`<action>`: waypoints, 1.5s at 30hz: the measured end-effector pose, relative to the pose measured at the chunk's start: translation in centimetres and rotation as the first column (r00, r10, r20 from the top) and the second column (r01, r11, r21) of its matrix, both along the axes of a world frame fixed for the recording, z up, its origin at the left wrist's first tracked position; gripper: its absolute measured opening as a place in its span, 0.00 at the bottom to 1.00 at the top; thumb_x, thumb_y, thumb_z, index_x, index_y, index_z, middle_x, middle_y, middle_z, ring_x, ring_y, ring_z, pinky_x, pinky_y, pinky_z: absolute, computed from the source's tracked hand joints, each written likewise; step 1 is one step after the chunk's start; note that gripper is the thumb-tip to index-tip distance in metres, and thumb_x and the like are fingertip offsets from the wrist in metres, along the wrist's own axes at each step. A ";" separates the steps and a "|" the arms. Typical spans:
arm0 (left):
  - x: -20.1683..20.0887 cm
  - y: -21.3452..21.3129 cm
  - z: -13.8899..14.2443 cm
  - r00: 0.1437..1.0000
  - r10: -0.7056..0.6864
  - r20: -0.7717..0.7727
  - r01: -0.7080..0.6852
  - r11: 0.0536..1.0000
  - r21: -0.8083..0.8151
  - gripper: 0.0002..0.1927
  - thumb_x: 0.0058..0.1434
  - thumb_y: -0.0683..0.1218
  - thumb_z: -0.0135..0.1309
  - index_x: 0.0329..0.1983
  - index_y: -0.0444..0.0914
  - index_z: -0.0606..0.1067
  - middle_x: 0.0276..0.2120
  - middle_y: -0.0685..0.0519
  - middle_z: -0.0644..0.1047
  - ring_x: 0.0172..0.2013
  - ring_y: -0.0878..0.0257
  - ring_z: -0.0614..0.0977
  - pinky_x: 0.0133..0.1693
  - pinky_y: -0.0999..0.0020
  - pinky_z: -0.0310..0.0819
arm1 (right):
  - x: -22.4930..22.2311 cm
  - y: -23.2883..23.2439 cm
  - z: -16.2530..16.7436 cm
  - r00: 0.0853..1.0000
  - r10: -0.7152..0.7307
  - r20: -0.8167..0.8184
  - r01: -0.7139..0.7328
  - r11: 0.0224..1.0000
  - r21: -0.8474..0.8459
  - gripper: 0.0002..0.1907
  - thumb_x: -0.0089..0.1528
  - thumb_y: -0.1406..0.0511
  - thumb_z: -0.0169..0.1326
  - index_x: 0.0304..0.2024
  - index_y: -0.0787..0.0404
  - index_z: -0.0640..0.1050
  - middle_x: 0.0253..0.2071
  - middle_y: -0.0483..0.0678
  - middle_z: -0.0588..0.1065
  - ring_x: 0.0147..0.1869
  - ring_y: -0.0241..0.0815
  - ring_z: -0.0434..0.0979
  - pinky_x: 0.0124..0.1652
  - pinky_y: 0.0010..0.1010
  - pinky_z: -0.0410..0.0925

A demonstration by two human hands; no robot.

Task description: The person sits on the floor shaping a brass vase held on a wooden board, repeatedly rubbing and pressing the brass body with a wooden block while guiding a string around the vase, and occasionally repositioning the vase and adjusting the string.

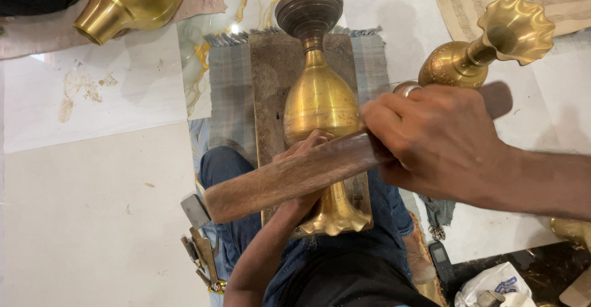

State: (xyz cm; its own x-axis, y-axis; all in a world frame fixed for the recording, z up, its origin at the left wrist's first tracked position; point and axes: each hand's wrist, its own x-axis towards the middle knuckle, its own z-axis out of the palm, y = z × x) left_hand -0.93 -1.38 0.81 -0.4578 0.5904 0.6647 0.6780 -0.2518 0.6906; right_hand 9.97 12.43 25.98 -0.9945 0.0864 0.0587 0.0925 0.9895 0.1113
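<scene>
A tall brass vase with a bulbous body and a fluted, flared mouth [320, 107] lies on its side along a worn brown wooden board [266, 85]. Its dark round foot points away from the person and its wavy mouth sits nearest their lap. The board rests on a grey woven cloth [225, 91] spread over the pale marble floor [92, 208].

The right hand [440, 141] is closed firmly around a long brown wooden stick [289, 181], which crosses slantwise over the lower neck of the vase. The left hand [306, 159] sits on the vase just under the stick, fingers curled against the brass; the stick hides most of it, so it seems to press or steady the vase rather than wrap around it.

Right of the vase, a second brass vase with a scalloped mouth [486, 48] lies tilted on the floor. Up and left of the vase sits a large shiny brass pot [129, 2]. Left of the vase's mouth, beside the person's knee, lies a cluster of small metal hand tools [200, 245]. To its lower right lies a small dark phone [441, 261].
</scene>
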 end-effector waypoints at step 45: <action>-8.0 5.1 11.3 0.500 -0.768 -0.401 0.521 0.636 -0.569 0.27 0.59 0.33 0.57 0.56 0.54 0.78 0.22 0.60 0.81 0.19 0.69 0.78 0.20 0.71 0.65 | 9.5 -6.0 -18.0 0.539 -0.558 -0.631 0.304 0.828 -0.472 0.13 0.48 0.74 0.58 0.35 0.72 0.73 0.26 0.54 0.74 0.29 0.45 0.77 0.30 0.34 0.68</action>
